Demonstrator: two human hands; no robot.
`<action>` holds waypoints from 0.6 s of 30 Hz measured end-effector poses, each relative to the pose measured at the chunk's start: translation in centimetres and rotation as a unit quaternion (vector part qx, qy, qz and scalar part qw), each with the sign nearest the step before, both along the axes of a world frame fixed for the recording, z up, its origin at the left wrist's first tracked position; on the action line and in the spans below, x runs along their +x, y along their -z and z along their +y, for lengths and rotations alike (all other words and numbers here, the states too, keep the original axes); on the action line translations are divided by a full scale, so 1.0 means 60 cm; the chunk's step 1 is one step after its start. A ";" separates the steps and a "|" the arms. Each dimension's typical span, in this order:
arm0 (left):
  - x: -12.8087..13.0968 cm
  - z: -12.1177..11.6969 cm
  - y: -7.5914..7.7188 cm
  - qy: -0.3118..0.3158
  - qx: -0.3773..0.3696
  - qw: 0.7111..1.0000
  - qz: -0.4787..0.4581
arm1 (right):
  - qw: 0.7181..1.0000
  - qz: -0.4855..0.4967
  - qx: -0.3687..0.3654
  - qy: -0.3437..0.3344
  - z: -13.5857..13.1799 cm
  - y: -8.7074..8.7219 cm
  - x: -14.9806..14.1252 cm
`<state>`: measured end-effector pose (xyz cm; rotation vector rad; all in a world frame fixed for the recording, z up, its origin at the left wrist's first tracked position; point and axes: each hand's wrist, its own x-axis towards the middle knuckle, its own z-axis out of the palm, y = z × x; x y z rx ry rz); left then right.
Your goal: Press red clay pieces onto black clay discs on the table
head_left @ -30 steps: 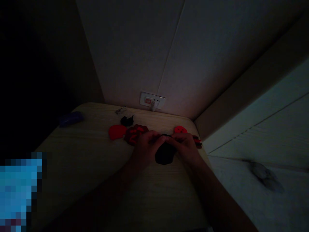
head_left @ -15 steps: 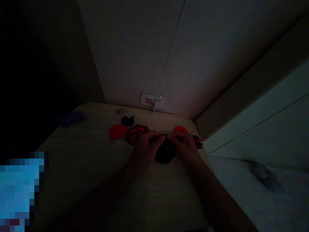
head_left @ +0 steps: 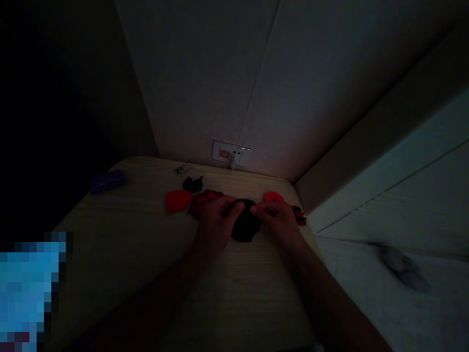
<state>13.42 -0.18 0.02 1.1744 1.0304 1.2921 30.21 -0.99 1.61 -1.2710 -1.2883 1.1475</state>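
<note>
A black rounded piece [head_left: 246, 227], soft-looking and thin, is held up between my hands over the table. My left hand [head_left: 217, 220] pinches its left upper edge between thumb and fingers. On the other side my right hand [head_left: 279, 222] grips the right upper edge the same way. Just behind my left hand lies a dark red piece [head_left: 198, 203] with brighter red marks, partly covered by the fingers. A bright red rounded piece [head_left: 178, 201] touches it on the left. It is too dark to tell the material.
A small black shape [head_left: 193, 184] and a crumpled clear scrap [head_left: 183, 168] lie at the back of the wooden table [head_left: 146, 244]. Beyond my right hand are a red round piece with dark spots [head_left: 273, 196] and a red-and-black piece [head_left: 299, 215]. A purple packet [head_left: 108, 181] sits far left. A socket [head_left: 231, 152] is behind.
The black piece has shifted slightly left and its upper edge now shows between my thumbs. My hands have moved a little further apart there, both still pinching.
</note>
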 end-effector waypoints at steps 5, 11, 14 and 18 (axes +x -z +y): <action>0.002 -0.001 0.003 0.003 0.011 1.000 -0.003 | 1.000 -0.001 -0.007 -0.012 -0.004 -0.003 0.000; -0.004 0.000 0.003 -0.032 0.024 0.998 0.038 | 0.999 -0.012 -0.026 -0.031 -0.002 -0.005 -0.002; -0.002 0.000 0.001 -0.030 0.019 0.999 0.024 | 0.999 -0.019 -0.013 -0.024 -0.002 -0.009 0.000; 0.001 0.000 -0.001 -0.003 0.015 1.000 0.016 | 1.000 -0.001 -0.015 -0.017 -0.003 -0.009 0.000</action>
